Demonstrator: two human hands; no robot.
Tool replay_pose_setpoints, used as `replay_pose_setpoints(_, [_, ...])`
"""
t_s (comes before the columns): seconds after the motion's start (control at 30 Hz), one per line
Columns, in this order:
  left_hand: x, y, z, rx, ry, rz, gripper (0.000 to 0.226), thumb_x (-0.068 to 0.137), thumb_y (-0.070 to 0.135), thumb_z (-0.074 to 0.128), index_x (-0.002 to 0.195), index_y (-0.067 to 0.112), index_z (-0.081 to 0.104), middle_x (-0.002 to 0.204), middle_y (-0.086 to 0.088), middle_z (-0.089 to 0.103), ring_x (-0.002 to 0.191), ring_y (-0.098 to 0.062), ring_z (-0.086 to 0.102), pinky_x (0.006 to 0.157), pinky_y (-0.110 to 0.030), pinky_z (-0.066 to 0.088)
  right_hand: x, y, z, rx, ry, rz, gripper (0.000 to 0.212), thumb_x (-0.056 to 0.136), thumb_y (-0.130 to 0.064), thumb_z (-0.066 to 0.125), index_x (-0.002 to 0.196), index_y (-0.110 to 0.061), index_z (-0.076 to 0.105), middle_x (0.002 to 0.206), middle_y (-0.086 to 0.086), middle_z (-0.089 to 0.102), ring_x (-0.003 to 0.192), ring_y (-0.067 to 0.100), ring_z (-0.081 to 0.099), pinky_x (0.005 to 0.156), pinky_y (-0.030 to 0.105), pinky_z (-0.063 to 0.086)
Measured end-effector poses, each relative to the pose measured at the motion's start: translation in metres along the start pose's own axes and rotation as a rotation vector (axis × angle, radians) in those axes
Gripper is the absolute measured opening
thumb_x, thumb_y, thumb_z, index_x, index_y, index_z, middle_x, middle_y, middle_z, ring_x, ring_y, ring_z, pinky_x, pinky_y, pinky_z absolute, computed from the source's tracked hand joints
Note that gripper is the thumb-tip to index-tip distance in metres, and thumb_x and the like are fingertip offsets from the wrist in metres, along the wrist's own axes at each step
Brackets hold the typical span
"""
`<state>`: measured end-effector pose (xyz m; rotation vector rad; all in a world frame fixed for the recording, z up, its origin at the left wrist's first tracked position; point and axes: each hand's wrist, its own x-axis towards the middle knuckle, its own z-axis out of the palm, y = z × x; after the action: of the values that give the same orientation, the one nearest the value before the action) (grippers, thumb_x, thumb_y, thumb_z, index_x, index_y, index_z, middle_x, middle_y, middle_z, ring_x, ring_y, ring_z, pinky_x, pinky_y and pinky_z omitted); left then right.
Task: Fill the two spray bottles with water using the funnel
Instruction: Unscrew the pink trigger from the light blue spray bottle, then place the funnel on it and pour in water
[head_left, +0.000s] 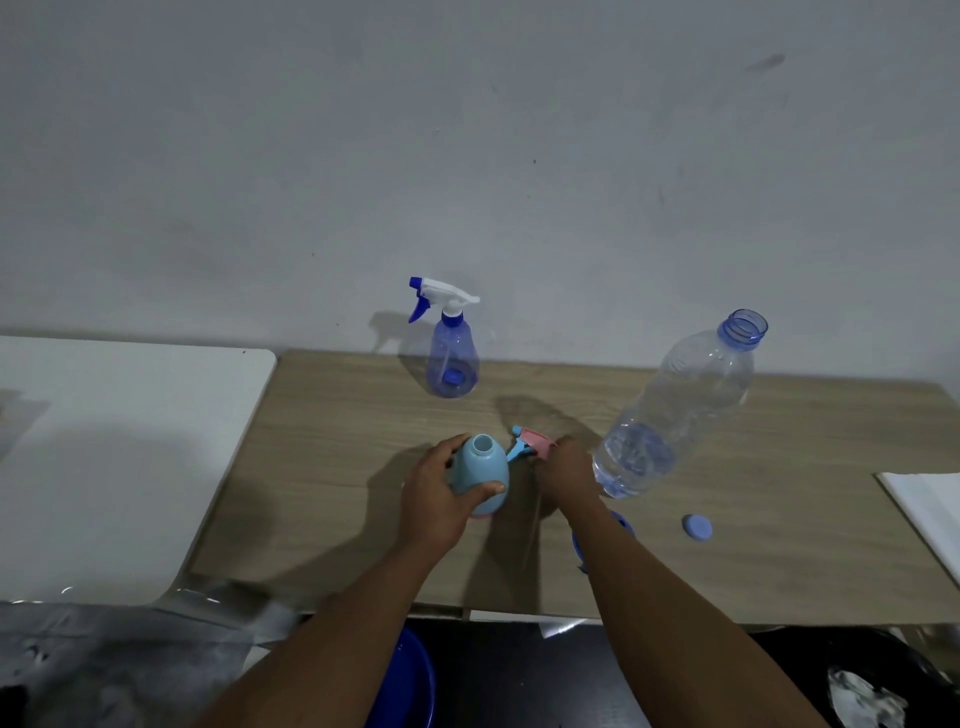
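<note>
The light blue spray bottle (480, 475), its neck uncapped, is stood upright on the wooden worktop (337, 467) and is gripped around its body by the left hand (441, 493). Just beside it, the pink spray head (535, 444) is held by the curled fingers of the right hand (563, 467). The translucent blue spray bottle (452, 358), its trigger head fitted, is placed near the wall. An uncapped clear water bottle (675, 410) is stood to the right, with its blue cap (697, 527) laid nearby.
</note>
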<state>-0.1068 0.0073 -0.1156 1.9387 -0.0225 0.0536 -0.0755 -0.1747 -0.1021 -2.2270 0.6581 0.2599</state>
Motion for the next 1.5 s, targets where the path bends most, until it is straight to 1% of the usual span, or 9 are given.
replay_pose_setpoints(0.2, [0.002,-0.004,0.000,-0.006,-0.011,0.014,0.067,0.058,0.042,0.089,0.118,0.034,0.061,0.116,0.015,0.065,0.104,-0.007,0.060,0.082,-0.037,0.056,-0.021,-0.007,-0.020,-0.049,0.031,-0.144,0.035,0.093,-0.017,0.062,0.122,0.000,0.054,0.107,0.013,0.064,0.102,0.030,0.065,0.066,0.025,0.041])
replay_pose_setpoints(0.37, [0.002,-0.003,0.000,0.006,-0.025,0.014,0.068,0.058,0.036,0.092,0.119,0.029,0.062,0.115,0.011,0.066,0.102,-0.011,0.061,0.079,-0.032,0.055,-0.067,0.030,-0.056,-0.067,0.187,-0.395,0.031,0.093,-0.035,0.063,0.118,-0.016,0.064,0.101,-0.004,0.067,0.092,0.015,0.065,0.077,0.032,0.053])
replay_pose_setpoints(0.5, [0.002,-0.001,-0.001,-0.003,-0.041,-0.006,0.068,0.055,0.041,0.090,0.115,0.040,0.059,0.114,0.011,0.066,0.102,-0.013,0.061,0.080,-0.035,0.055,-0.088,0.083,-0.068,-0.024,0.239,-0.221,0.058,0.077,-0.045,0.079,0.124,-0.016,0.061,0.110,0.001,0.062,0.100,0.016,0.060,0.084,0.036,0.053])
replay_pose_setpoints(0.67, [0.001,0.002,-0.001,-0.009,-0.027,-0.011,0.066,0.053,0.039,0.090,0.111,0.042,0.059,0.112,0.010,0.067,0.100,-0.015,0.062,0.083,-0.041,0.055,-0.078,0.118,-0.053,-0.106,0.048,-0.062,0.092,0.064,-0.044,0.088,0.142,-0.015,0.047,0.136,0.007,0.052,0.127,0.027,0.047,0.104,0.046,0.045])
replay_pose_setpoints(0.93, [0.001,0.005,-0.002,-0.013,-0.024,-0.021,0.066,0.056,0.028,0.093,0.113,0.035,0.061,0.112,0.009,0.067,0.101,-0.015,0.062,0.083,-0.040,0.055,-0.086,0.113,-0.044,0.035,0.162,-0.156,0.075,0.064,-0.035,0.088,0.129,-0.019,0.053,0.123,-0.001,0.055,0.114,0.020,0.052,0.095,0.036,0.048])
replay_pose_setpoints(1.13, [-0.001,0.009,-0.004,0.011,-0.026,-0.023,0.065,0.059,0.028,0.092,0.116,0.030,0.061,0.113,0.009,0.066,0.102,-0.013,0.061,0.082,-0.033,0.054,-0.105,0.065,-0.047,0.271,0.172,-0.391,0.061,0.071,-0.025,0.086,0.125,-0.023,0.056,0.114,-0.007,0.056,0.102,0.007,0.058,0.079,0.012,0.046])
replay_pose_setpoints(1.3, [0.000,0.003,-0.001,0.027,-0.010,-0.052,0.066,0.060,0.026,0.089,0.120,0.027,0.062,0.114,0.010,0.067,0.103,-0.011,0.062,0.087,-0.038,0.054,-0.103,0.030,-0.044,0.444,0.075,-0.420,0.068,0.075,-0.018,0.080,0.136,-0.021,0.052,0.123,-0.002,0.054,0.108,0.004,0.059,0.083,0.012,0.051])
replay_pose_setpoints(1.4, [0.000,0.004,-0.001,0.028,-0.007,-0.056,0.065,0.060,0.023,0.090,0.119,0.028,0.063,0.112,0.012,0.067,0.101,-0.009,0.062,0.085,-0.031,0.053,-0.102,0.021,-0.041,0.591,-0.008,-0.378,0.076,0.068,-0.021,0.077,0.139,-0.026,0.050,0.128,-0.005,0.056,0.110,0.011,0.062,0.086,0.028,0.058])
replay_pose_setpoints(1.5, [-0.001,0.008,-0.002,0.025,-0.020,-0.057,0.064,0.061,0.026,0.090,0.118,0.031,0.062,0.112,0.015,0.065,0.102,-0.005,0.060,0.083,-0.027,0.051,-0.104,0.016,-0.038,0.681,-0.004,-0.372,0.069,0.069,-0.002,0.082,0.128,-0.022,0.052,0.125,-0.005,0.056,0.108,0.014,0.063,0.079,0.025,0.057])
